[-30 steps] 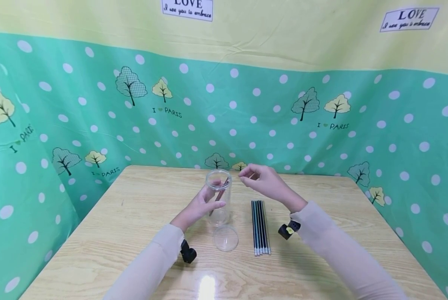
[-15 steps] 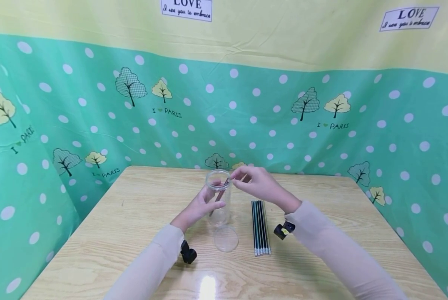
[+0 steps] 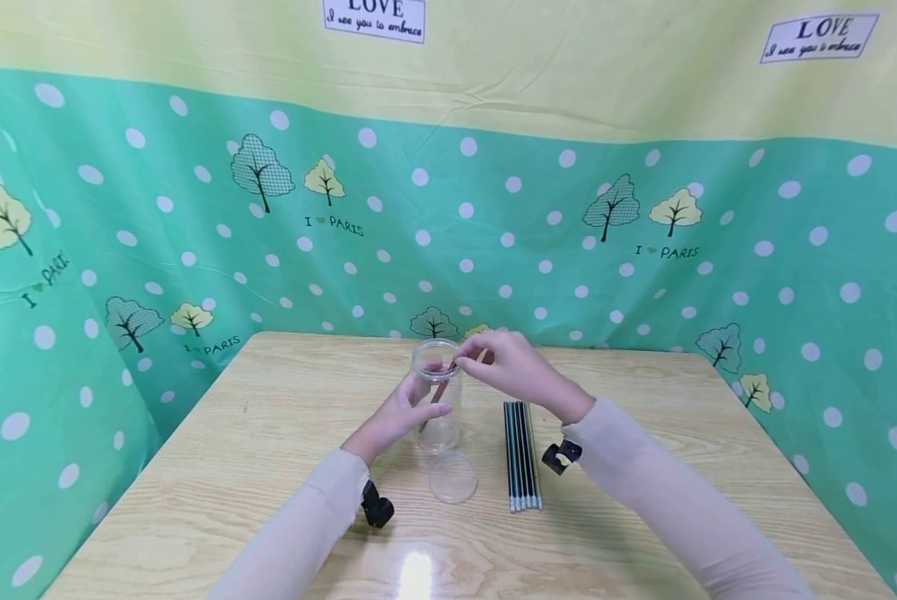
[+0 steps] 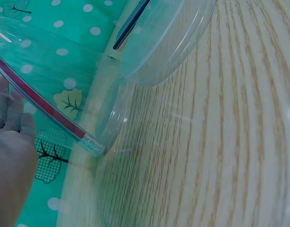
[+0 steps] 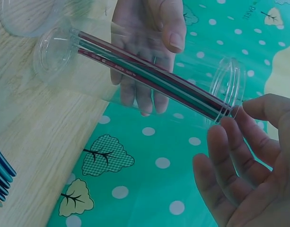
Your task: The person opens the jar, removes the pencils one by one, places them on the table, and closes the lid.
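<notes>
My left hand [image 3: 407, 410] grips an upright clear jar [image 3: 452, 429], its thumb on the near side and fingers behind. Inside, several dark red and green pencils [image 5: 149, 75] lean together toward the rim on the right. My right hand [image 3: 514, 367] is at the jar's mouth, where thumb and forefinger pinch a pencil's upper end. Its other fingers are spread and loosely bent in the right wrist view. One red pencil [image 4: 40, 101] shows its eraser end at the jar bottom in the left wrist view.
A round clear lid [image 3: 453, 478] lies on the wooden table [image 3: 268, 433] just in front of the jar. Right of it is a row of dark pencils [image 3: 521, 458], eraser ends toward me. A green and yellow patterned cloth [image 3: 388, 250] hangs behind the table.
My right hand has moved left from beside the jar to its rim and taken a pencil's end between thumb and forefinger. The left hand and jar have stayed put.
</notes>
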